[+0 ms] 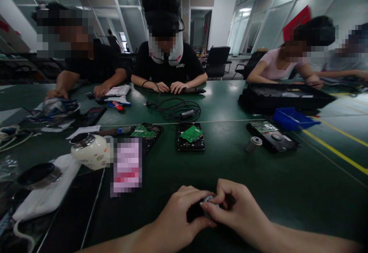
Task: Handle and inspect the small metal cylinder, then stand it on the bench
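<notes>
My left hand (179, 218) and my right hand (238, 211) meet near the front edge of the dark green table (230, 168). Both are closed round a small dark object with a round silvery part (208, 201); most of it is hidden by my fingers, so I cannot name it. My right fingertips pinch the silvery part from above while my left hand cups the dark body from the left.
Two opened hard drives with green circuit boards (191, 137) (145, 132) lie mid-table, another drive (271, 136) and a small metal cylinder (253, 144) to the right. A white jar (90, 151), a black lid (37, 174), a cable coil (175, 109) and a blue bin (291, 118) are around. Several people work opposite.
</notes>
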A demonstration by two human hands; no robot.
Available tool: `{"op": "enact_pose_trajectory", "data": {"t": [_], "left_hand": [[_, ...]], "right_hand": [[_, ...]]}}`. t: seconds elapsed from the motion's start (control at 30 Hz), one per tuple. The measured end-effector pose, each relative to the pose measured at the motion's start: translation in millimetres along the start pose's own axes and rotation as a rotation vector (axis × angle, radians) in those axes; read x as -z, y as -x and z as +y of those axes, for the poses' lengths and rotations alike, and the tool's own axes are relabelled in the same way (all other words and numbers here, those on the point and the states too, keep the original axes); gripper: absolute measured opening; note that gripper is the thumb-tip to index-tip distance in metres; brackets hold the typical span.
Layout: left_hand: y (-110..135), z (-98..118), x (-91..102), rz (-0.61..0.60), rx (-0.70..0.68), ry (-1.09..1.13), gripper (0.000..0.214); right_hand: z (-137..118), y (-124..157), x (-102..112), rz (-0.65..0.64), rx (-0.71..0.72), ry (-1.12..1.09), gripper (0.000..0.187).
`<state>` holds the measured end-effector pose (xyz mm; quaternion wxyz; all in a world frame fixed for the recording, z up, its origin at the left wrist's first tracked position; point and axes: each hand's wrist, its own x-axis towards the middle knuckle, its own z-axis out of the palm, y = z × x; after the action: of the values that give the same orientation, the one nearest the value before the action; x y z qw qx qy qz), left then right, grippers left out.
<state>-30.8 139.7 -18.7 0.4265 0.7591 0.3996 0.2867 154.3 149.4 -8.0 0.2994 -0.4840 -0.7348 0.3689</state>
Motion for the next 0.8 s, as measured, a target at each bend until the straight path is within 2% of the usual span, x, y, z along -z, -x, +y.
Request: {"op": "enact_pose_trajectory", "data": {"t": [0.07, 0.17, 0.3, 0.4, 0.5, 0.63, 0.7, 0.8], "left_hand": [[0, 1, 0.0, -0.010, 0.007, -0.002, 0.033], [0, 2, 0.0, -0.016, 0.010, 0.001, 0.035], [1, 0, 0.4, -0.001, 0.020, -0.002, 0.043], [1, 0, 1.1, -0.001, 0.010, 0.000, 0.044], [1, 1, 1.8, 0.003, 0.008, 0.008, 0.046], [0, 2, 2.5, -0.001, 0.024, 0.004, 0.046], [0, 3, 2.6, -0.006, 0.027, -0.004, 0.045], [0, 3, 2.6, -0.013, 0.028, -0.004, 0.045]], "right_hand": [[1, 2, -2, 0.026, 0.037, 0.032, 0.032], [0, 2, 3, 0.009, 0.169, 0.123, 0.029], [-3, -7, 30, -0.007, 0.283, 0.126, 0.028], [9, -23, 58, 0.072, 0.246, 0.093, 0.027], [38, -38, 76, 0.120, 0.173, 0.163, 0.025], [73, -45, 80, -0.019, 0.106, 0.274, 0.028], [80, -43, 80, -0.065, 0.104, 0.317, 0.032], [83, -40, 84, -0.110, 0.124, 0.346, 0.048]]}}
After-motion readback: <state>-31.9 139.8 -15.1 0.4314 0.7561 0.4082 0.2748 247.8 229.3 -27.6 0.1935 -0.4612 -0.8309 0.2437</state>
